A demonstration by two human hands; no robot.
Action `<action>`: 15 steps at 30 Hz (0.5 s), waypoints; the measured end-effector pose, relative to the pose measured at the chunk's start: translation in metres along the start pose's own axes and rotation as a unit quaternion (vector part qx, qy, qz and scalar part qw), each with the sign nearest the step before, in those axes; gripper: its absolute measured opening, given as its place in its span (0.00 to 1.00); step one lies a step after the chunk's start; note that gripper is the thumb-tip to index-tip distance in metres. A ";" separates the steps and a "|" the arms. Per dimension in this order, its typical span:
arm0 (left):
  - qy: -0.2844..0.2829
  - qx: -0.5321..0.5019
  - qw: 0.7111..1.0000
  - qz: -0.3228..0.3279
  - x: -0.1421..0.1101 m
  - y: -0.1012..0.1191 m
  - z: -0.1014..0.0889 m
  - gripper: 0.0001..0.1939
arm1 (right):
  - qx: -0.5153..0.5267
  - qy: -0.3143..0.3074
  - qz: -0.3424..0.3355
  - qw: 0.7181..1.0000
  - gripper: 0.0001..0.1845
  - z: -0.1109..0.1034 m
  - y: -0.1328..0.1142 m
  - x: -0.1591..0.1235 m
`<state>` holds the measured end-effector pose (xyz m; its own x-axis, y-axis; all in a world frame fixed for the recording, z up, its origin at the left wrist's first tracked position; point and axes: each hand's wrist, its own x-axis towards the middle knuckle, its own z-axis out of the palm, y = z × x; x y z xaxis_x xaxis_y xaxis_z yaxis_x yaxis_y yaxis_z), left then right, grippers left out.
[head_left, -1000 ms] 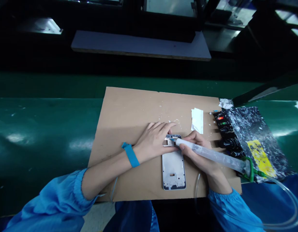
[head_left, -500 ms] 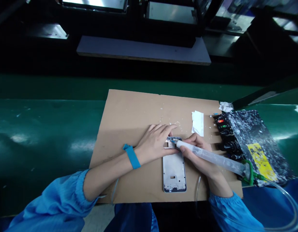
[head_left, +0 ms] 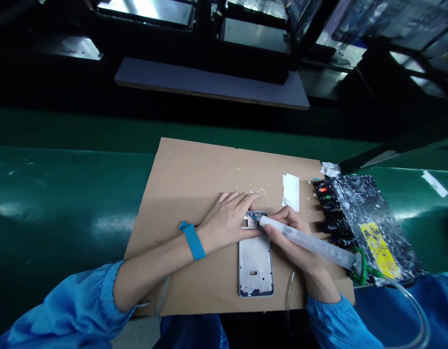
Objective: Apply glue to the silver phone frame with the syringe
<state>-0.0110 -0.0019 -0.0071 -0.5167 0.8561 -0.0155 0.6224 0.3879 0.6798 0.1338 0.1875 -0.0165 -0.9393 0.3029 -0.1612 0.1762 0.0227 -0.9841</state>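
L hand (head_left: 229, 220) is lying flat, pinning phone frame (head_left: 256, 259) to cardboard sheet (head_left: 195, 179) to steady it. R hand (head_left: 295, 237) is gripping syringe dispenser (head_left: 307, 241) pen-style, tip apparently touching frame's top edge.

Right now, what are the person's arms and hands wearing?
Both hands are bare, with no gloves. The left hand has a bright blue band around the wrist, and a thin cord hangs from it. Both forearms show below loose, bright blue sleeves with gathered elastic cuffs: the left sleeve is pushed up, and the right sleeve sits nearer the right hand.
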 end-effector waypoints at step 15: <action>0.002 0.000 1.000 0.000 0.000 0.001 0.001 0.38 | 0.005 0.001 0.003 1.000 0.22 -0.001 0.001 -0.001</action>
<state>-0.0101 -0.0015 -0.0074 -0.5189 0.8548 -0.0124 0.6225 0.3878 0.6798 0.1348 0.1885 -0.0172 -0.9380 0.3041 -0.1664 0.1783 0.0115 -0.9839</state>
